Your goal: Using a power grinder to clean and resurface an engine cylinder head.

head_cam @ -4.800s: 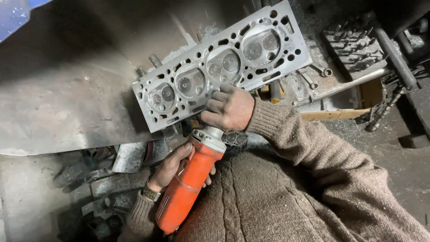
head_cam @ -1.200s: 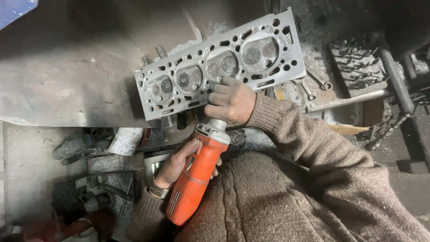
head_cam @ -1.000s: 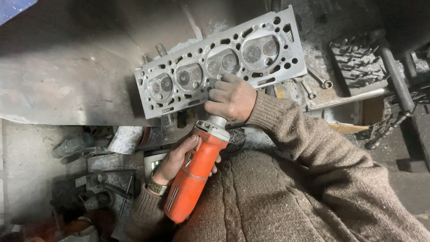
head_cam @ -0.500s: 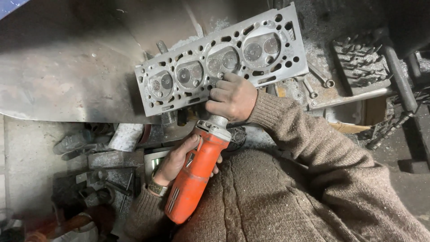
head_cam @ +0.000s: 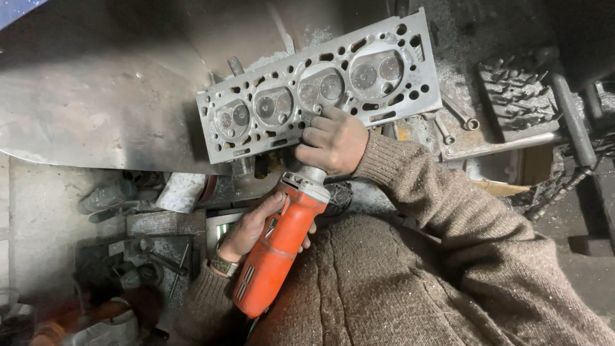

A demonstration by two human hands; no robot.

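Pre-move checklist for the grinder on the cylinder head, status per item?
1. Left hand wrapped round the orange angle grinder body: ok.
2. Right hand on the grinder's front end: ok.
3. Disc contact with the cylinder head: cannot tell, right hand hides it.
4. Gloves: not ok, both hands bare.
5. Head clamped: cannot tell.
6. Loose wrenches beside the head: not ok.

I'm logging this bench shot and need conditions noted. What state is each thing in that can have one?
cylinder head: lying on the bench, chamber face up, grimy.
orange angle grinder: held in both hands, nose at the head's near edge; running or not, cannot tell.
left hand: wrapped round the grinder body.
right hand: gripping the grinder's front, resting on the head.
wrenches: lying loose beside the head.
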